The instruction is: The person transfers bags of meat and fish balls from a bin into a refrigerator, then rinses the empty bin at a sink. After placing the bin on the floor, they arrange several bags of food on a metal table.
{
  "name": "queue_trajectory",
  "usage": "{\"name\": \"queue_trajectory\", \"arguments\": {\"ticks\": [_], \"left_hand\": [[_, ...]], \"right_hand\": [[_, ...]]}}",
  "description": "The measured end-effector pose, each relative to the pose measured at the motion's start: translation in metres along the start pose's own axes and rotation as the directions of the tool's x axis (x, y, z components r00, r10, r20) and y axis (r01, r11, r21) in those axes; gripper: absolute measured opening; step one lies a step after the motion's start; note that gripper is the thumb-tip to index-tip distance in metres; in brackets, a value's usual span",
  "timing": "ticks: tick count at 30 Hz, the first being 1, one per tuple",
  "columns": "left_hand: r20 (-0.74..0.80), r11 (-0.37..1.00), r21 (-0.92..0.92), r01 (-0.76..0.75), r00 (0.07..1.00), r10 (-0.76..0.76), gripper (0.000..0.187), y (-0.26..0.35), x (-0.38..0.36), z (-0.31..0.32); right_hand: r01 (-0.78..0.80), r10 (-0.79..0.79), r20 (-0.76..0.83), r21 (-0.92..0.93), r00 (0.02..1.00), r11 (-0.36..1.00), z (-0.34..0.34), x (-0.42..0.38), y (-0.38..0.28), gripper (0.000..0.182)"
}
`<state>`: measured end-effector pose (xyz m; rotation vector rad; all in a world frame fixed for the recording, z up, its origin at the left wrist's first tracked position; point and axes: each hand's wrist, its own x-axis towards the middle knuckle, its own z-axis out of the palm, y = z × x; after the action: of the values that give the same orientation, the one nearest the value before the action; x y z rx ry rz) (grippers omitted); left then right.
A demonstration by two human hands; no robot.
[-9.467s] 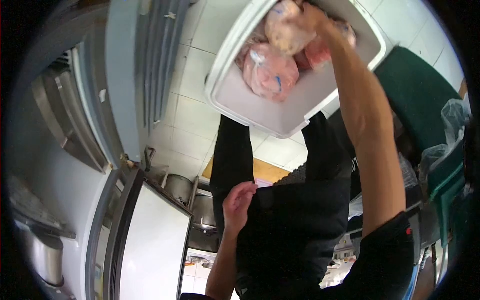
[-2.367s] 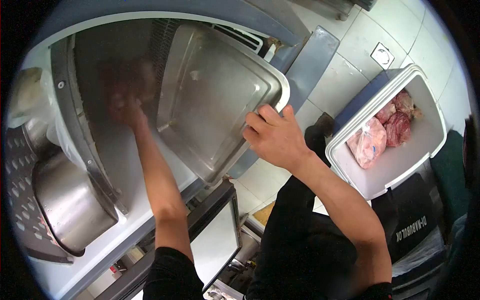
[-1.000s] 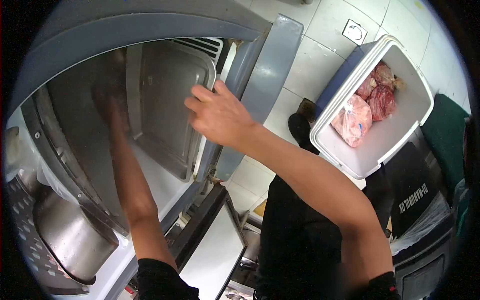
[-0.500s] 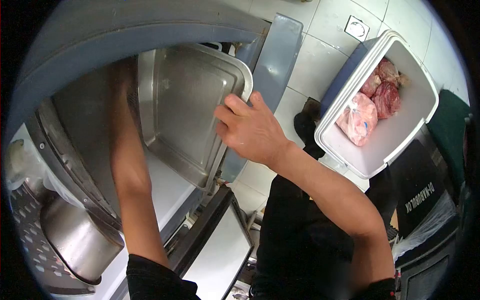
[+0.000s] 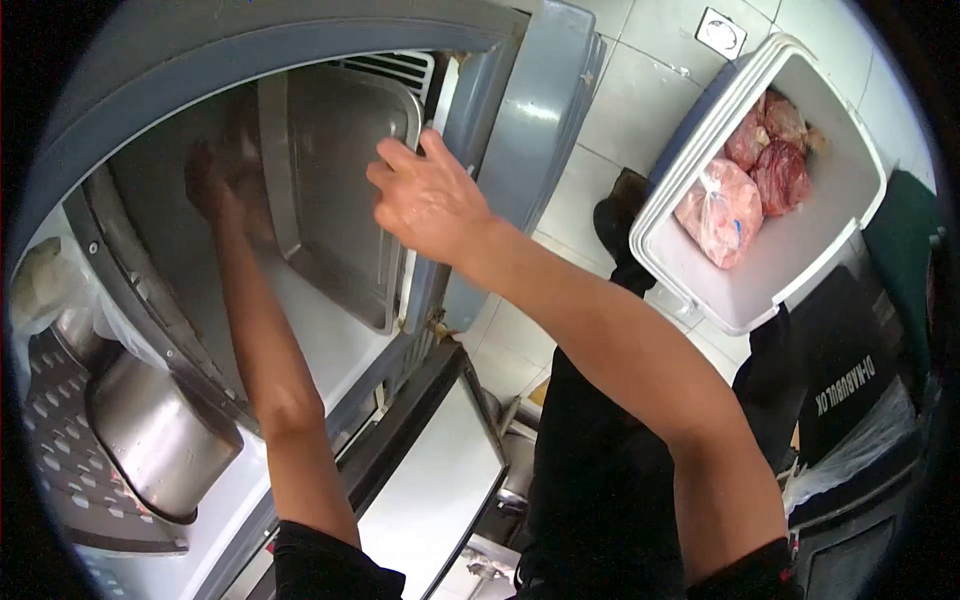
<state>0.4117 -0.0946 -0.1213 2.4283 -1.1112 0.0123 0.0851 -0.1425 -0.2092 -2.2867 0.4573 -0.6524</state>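
A metal tray point(image 5: 345, 180) stands tilted on its side inside a grey cabinet point(image 5: 300, 45). My right hand point(image 5: 425, 195) has its fingers curled at the tray's upper right rim, with the thumb raised. My left hand point(image 5: 212, 185) reaches deep into the dim interior, left of the tray, its fingers apart with nothing between them. The back of the tray lies in shadow.
On the right, a white and blue cooler box point(image 5: 850, 190) holds several bags of meat point(image 5: 722, 215). A metal pot point(image 5: 165, 430) sits at lower left on a perforated sheet point(image 5: 65, 450). A white panel point(image 5: 435, 480) lies below the cabinet.
The tray has moved farther into the cabinet with my right hand at its rim. My left hand now shows inside. The view has shifted slightly.
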Motion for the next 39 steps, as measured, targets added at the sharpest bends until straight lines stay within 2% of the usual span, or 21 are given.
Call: {"name": "queue_trajectory", "arguments": {"ticks": [1, 3, 6, 7, 8, 9, 10, 12, 13, 14, 15, 17, 18, 20, 21, 23, 27, 30, 36, 37, 39], "left_hand": [[-0.007, 1.000, -0.003, 0.023, 1.000, -0.023, 0.043, 0.001, -0.003, -0.007], [0.056, 0.926, 0.348, -0.147, 0.989, 0.136, 0.041, -0.022, -0.008, -0.009], [0.326, 0.582, 0.727, -0.364, 0.929, 0.175, 0.041, 0.010, -0.030, -0.012], [0.438, 0.436, 0.775, -0.458, 0.886, 0.151, 0.041, 0.036, -0.042, -0.013], [0.072, 0.901, 0.420, -0.111, 0.993, 0.089, 0.040, 0.083, -0.075, 0.000], [-0.199, 0.967, -0.183, 0.179, 0.956, -0.215, 0.039, 0.126, -0.104, 0.012], [-0.320, 0.973, -0.221, 0.062, 0.938, -0.133, 0.036, 0.184, -0.129, 0.022], [-0.301, 0.954, -0.295, -0.048, 0.952, -0.045, 0.031, 0.256, -0.187, 0.047], [-0.183, 0.898, -0.437, 0.042, 0.974, -0.134, 0.024, 0.285, -0.216, 0.062], [-0.008, 0.899, -0.428, 0.097, 0.994, -0.111, 0.025, 0.304, -0.248, 0.078], [0.146, 0.851, -0.458, 0.257, 0.966, -0.213, 0.025, 0.336, -0.280, 0.103], [0.589, 0.791, -0.359, 0.496, 0.778, -0.220, 0.024, 0.357, -0.336, 0.137], [0.744, 0.696, -0.323, 0.641, 0.627, -0.232, 0.022, 0.367, -0.360, 0.150], [0.832, 0.760, -0.301, 0.576, 0.548, -0.085, 0.023, 0.379, -0.393, 0.173], [0.860, 0.745, -0.301, 0.595, 0.507, -0.058, 0.026, 0.386, -0.398, 0.179], [0.887, 0.822, -0.304, 0.481, 0.458, 0.060, 0.028, 0.379, -0.402, 0.193], [0.834, 0.926, -0.357, 0.122, 0.488, 0.258, 0.030, 0.348, -0.377, 0.218], [0.865, 0.946, -0.263, 0.188, 0.481, 0.144, 0.029, 0.337, -0.349, 0.224], [0.891, 0.817, -0.196, 0.543, 0.447, -0.083, 0.032, 0.306, -0.376, 0.249], [0.928, 0.808, -0.123, 0.576, 0.356, -0.112, 0.041, 0.302, -0.387, 0.254], [0.739, 0.971, -0.234, 0.037, 0.656, 0.153, 0.054, 0.322, -0.395, 0.245]], "right_hand": [[-0.002, 0.002, 0.005, 0.024, 1.000, 1.000, 0.002, -0.001, -0.001, 0.006], [0.013, -0.013, 0.058, 0.014, 0.998, 1.000, -0.003, 0.001, -0.002, 0.005], [0.004, -0.008, 0.093, 0.043, 0.996, 0.999, -0.021, -0.008, -0.007, 0.010], [-0.005, 0.009, -0.045, 0.083, 0.999, 0.997, -0.032, -0.017, -0.012, 0.011], [0.001, 0.033, -0.275, 0.124, 0.961, 0.992, -0.052, -0.033, -0.017, 0.010], [0.008, 0.036, -0.266, 0.163, 0.963, 0.987, -0.081, -0.056, -0.017, 0.007], [0.011, 0.089, -0.291, 0.326, 0.953, 0.945, -0.106, -0.084, -0.011, 0.008], [-0.164, 0.175, 0.016, 0.441, 0.984, 0.882, -0.123, -0.153, 0.032, 0.010], [-0.289, 0.310, 0.067, 0.581, 0.948, 0.761, -0.126, -0.194, 0.070, 0.013], [-0.364, 0.407, -0.001, 0.443, 0.913, 0.819, -0.128, -0.233, 0.107, 0.016], [-0.574, 0.565, 0.119, 0.280, 0.816, 0.770, -0.122, -0.273, 0.148, 0.025], [-0.766, 0.766, 0.454, -0.240, 0.455, 0.597, -0.119, -0.317, 0.216, 0.030], [-0.763, 0.763, 0.459, -0.241, 0.455, 0.600, -0.099, -0.334, 0.238, 0.030], [-0.807, 0.760, 0.579, -0.275, 0.295, 0.523, -0.067, -0.352, 0.260, 0.032], [-0.807, 0.754, 0.590, -0.273, 0.289, 0.523, -0.054, -0.356, 0.255, 0.032], [-0.767, 0.906, 0.238, -0.483, 0.349, 0.422, -0.034, -0.341, 0.234, 0.033], [-0.721, 0.897, 0.253, -0.534, 0.362, 0.441, -0.017, -0.332, 0.243, 0.025], [-0.830, 0.870, 0.436, -0.379, 0.230, 0.409, -0.037, -0.347, 0.241, 0.025], [-0.835, 0.827, 0.116, 0.056, 0.551, 0.548, -0.095, -0.378, 0.170, 0.030], [-0.780, 0.779, 0.070, 0.131, 0.623, 0.611, -0.106, -0.370, 0.154, 0.029], [-0.709, 0.722, 0.020, 0.208, 0.691, 0.674, -0.131, -0.342, 0.118, 0.029]]}}
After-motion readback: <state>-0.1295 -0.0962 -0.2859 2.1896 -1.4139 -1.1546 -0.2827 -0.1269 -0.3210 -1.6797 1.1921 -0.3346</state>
